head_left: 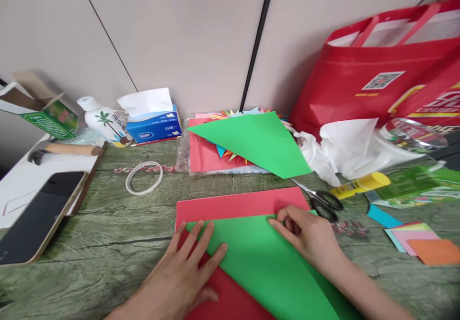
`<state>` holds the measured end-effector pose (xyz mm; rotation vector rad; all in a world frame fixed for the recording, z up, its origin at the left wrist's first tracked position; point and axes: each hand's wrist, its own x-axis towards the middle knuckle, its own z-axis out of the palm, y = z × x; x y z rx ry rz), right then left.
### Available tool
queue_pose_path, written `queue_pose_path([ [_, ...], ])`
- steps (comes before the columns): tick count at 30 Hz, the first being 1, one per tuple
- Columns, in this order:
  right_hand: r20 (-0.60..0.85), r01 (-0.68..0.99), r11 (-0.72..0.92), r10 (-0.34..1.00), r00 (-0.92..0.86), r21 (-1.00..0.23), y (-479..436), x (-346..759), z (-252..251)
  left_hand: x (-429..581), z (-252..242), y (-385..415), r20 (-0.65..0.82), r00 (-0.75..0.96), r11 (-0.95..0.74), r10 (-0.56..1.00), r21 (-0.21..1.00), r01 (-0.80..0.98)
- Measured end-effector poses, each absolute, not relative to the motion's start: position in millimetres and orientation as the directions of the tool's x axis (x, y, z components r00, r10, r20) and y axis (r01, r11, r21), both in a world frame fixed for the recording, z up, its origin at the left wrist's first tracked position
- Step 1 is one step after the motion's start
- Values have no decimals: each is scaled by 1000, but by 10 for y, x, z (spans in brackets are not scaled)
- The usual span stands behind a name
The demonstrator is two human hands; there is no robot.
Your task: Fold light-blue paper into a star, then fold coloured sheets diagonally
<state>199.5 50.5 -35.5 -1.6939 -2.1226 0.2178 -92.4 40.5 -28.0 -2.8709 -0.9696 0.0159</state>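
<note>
A folded green sheet point(251, 257) lies over red paper point(237, 204) at the bottom centre. My left hand point(190, 262) is open, its spread fingers resting on the green sheet's upper left corner and the red paper. On the upper right of the same sheet, my right hand point(309, 234) has its fingers curled together at the top edge; whether paper is pinched between them is hard to see. Behind them, another folded green sheet point(255, 140) lies on a packet of red paper point(199, 152) with colourful pointed paper pieces.
White tape roll point(144, 178), phone point(45, 214), hammer point(72, 148), bottle point(104, 121) and tissue box point(154, 127) are left. Scissors point(323, 202), glue stick point(361, 185), crumpled tissue point(316, 154), small coloured papers point(436, 251) and a red bag point(366, 80) are right.
</note>
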Motion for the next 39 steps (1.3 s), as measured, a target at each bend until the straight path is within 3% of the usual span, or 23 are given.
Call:
queue_pose_path([
  [5,211,890,227,965,-153,-395,514,2001,-377,-842,-100,483,46,809,-802,586,-110,587],
  [9,186,892,225,969,-162,-393,515,1993,-349,-649,107,524,-31,713,-712,701,-92,696],
  [15,135,921,221,973,-186,-322,495,1970,-264,-290,292,498,-150,588,-607,795,-170,777],
  [23,1,955,211,977,-215,-207,523,1955,-118,-60,331,345,-159,575,-596,803,-235,767],
  [30,-88,972,226,969,-231,-62,535,1921,-38,76,300,319,-190,502,-535,843,-212,818],
  [39,-69,963,268,961,-266,28,462,1813,13,61,173,287,-185,633,-652,752,-65,755],
])
